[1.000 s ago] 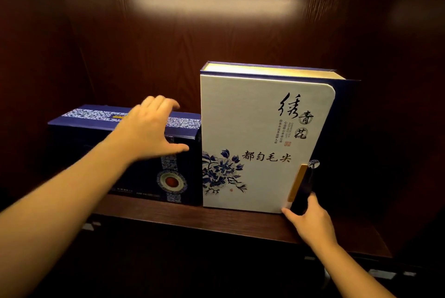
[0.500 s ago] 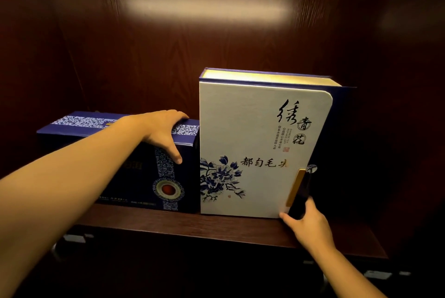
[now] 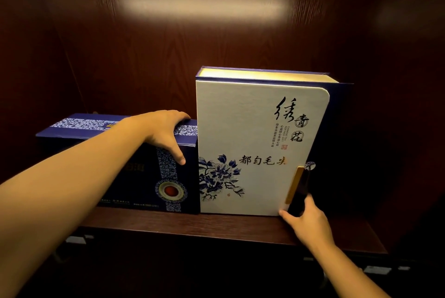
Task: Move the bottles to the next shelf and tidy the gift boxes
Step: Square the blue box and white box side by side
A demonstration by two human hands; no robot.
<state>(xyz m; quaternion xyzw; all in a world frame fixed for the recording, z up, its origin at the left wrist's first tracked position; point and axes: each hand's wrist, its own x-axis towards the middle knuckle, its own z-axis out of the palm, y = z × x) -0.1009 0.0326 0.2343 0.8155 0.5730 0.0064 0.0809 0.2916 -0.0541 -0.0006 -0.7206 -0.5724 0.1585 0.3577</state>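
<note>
Left hand (image 3: 163,129) is laid over the top front edge of the low dark blue gift box (image 3: 134,167), fingers curled over its lid and thumb pressed down its front face. This box is set on the wooden shelf (image 3: 216,225), touching the left side of the tall white gift box (image 3: 252,143), which stands upright. At the white box's lower right corner, the right hand (image 3: 305,220) is placed, thumb at the cover's edge; its fingers are hidden, so its grip cannot be told.
</note>
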